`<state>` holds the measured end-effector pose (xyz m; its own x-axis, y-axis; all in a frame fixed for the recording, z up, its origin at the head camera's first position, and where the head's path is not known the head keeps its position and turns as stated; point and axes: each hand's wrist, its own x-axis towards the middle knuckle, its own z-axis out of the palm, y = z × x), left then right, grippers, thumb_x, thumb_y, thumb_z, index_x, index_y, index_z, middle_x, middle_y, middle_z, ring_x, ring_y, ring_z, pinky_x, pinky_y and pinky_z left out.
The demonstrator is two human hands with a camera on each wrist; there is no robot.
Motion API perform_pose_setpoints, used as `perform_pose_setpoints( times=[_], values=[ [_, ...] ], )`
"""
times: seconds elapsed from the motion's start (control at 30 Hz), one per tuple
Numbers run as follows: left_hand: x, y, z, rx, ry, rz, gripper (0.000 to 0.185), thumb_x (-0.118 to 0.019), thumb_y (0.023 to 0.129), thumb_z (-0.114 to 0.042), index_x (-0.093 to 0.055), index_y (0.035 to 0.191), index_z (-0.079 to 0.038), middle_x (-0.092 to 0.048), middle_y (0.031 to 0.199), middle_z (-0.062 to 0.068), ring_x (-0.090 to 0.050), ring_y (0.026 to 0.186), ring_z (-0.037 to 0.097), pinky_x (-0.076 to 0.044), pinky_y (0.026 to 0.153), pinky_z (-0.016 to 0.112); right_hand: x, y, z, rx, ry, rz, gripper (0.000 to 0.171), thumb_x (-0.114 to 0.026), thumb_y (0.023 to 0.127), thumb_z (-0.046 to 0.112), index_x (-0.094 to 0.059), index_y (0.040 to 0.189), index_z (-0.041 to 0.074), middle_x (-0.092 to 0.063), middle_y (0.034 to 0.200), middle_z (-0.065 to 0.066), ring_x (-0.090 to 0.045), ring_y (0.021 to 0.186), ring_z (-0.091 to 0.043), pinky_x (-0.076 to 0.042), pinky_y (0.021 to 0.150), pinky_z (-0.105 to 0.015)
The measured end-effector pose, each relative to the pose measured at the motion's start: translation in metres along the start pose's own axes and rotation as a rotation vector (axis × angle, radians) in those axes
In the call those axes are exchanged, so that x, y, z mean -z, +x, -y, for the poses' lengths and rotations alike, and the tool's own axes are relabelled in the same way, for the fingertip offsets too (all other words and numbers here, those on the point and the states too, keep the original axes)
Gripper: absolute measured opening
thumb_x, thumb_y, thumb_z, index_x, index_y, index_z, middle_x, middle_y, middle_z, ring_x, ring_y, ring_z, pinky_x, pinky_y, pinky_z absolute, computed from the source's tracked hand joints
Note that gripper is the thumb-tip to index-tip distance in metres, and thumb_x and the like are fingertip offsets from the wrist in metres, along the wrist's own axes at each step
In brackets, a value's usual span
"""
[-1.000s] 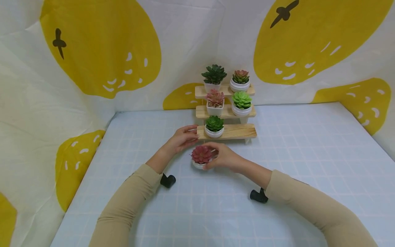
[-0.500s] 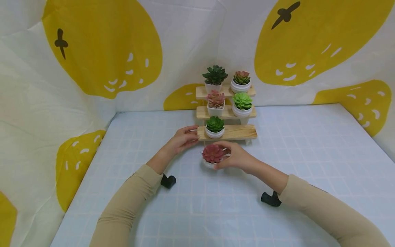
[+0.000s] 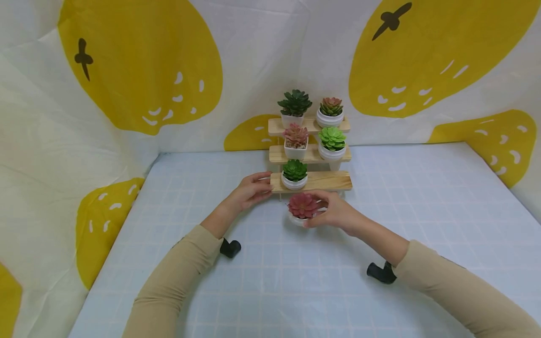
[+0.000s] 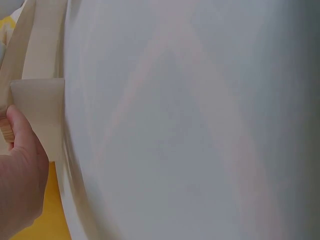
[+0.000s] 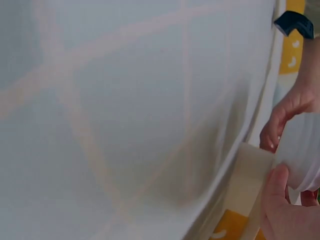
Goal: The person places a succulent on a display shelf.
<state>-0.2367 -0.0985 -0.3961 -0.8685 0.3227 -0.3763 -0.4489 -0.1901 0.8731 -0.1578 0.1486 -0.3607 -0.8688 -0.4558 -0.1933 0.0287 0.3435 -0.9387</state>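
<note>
Yellow pear shapes cover the white backdrop cloth point(image 3: 262, 51) on the left, far and right sides, and I count five of them, whole or cut off by the frame edges. Going from the left, my left hand point(image 3: 249, 190) rests against the left end of the lowest step of the wooden stand point(image 3: 325, 180), its fingers lightly bent with the tips on the wood; the left wrist view shows only a thumb point(image 4: 20, 150) against a pale wooden edge. That stand has three steps rising away from me on the pale blue checked tablecloth point(image 3: 422, 197). I count five potted succulents on it: one green succulent point(image 3: 294, 170) alone at the left of the lowest step, a pink succulent point(image 3: 295, 136) and a light green succulent point(image 3: 332, 138) on the middle step, and a dark green succulent point(image 3: 294, 102) and a reddish-green succulent point(image 3: 330, 106) on the top one. A sixth plant, the red succulent point(image 3: 302, 205) in its white pot, sits just in front of the lowest step, near its middle, and I cannot tell if it touches the cloth. My right hand point(image 3: 336, 211) holds it from the right, fingers curled round the pot; the right wrist view shows fingertips point(image 5: 275, 187) pressed on the white rim. Two dark wrist cameras show, one under each beige sleeve point(image 3: 169, 286).
</note>
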Motion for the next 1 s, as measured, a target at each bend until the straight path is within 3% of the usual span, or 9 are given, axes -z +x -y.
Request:
perform_pose_setpoints(
  times=[0.3,0.8,1.0],
  values=[
    [-0.002,0.0,-0.003,0.014,0.013,-0.011,0.056,-0.05,0.089,0.011,-0.035,0.142,-0.002,-0.041,0.139,0.019,-0.058,0.088,0.013,-0.053,0.074,0.023,0.013,-0.005,0.001,-0.008,-0.005,-0.034,0.071,-0.081,0.07,0.01,-0.046,0.132,0.003,-0.056,0.118,-0.015,-0.051,0.105,-0.026,-0.05,0.08,-0.03],
    [-0.002,0.0,-0.004,0.013,-0.002,-0.018,0.056,-0.05,0.088,0.012,-0.036,0.141,-0.002,-0.041,0.137,0.019,-0.058,0.084,0.013,-0.053,0.068,0.021,0.038,-0.01,0.007,-0.008,-0.012,-0.119,0.072,-0.079,0.073,0.009,-0.044,0.135,0.002,-0.048,0.129,-0.015,-0.048,0.109,-0.028,-0.048,0.083,-0.025],
    [-0.001,-0.001,-0.002,0.018,0.004,-0.013,0.056,-0.049,0.089,0.012,-0.035,0.142,-0.002,-0.041,0.138,0.019,-0.057,0.086,0.013,-0.053,0.069,0.021,0.048,-0.008,0.007,-0.025,-0.013,-0.158,0.069,-0.077,0.075,0.011,-0.044,0.135,0.004,-0.049,0.126,-0.014,-0.048,0.108,-0.025,-0.047,0.083,-0.024]
  ],
)
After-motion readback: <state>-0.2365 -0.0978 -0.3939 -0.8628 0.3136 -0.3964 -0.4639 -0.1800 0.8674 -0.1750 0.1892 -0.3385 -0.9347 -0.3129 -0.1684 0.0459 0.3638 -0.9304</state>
